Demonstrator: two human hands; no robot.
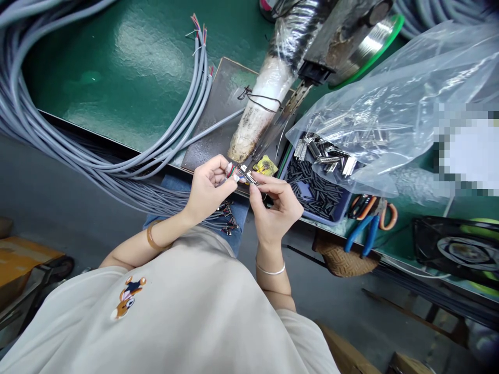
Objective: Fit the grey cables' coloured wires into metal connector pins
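**Two hands pinch a small connector at the bench edge**

Left hand (208,188) and right hand (275,205) meet just in front of the bench edge, fingertips almost touching. Between them sits a small metal connector (249,177), silver with a dark part, lying slanted. Right thumb and forefinger are closed narrowly on its lower right end. Left fingers are curled tight around the thin coloured wires (231,170) that run into the connector's upper left end; red and green strands show at the fingertips. The connector is too small here to tell its pins or markings.

Below the left wrist, a bunch of grey cable ends (228,218) with dark fittings hangs over the lap, near the hands but apart from them.

Just behind the fingertips stands a wrapped tool (261,111), whitish and stained, its tip pointing down toward the connector; whether the tip touches it cannot be told. A yellow scrap (265,166) lies just beside the right fingers.

To the right, a blue tray (343,210) holds short black sleeves, with metal shells spilling from a clear plastic bag (393,109). Blue-handled pliers (364,231) lie near the tray. Grey cables (78,150) loop across the green bench (136,62) on the left.
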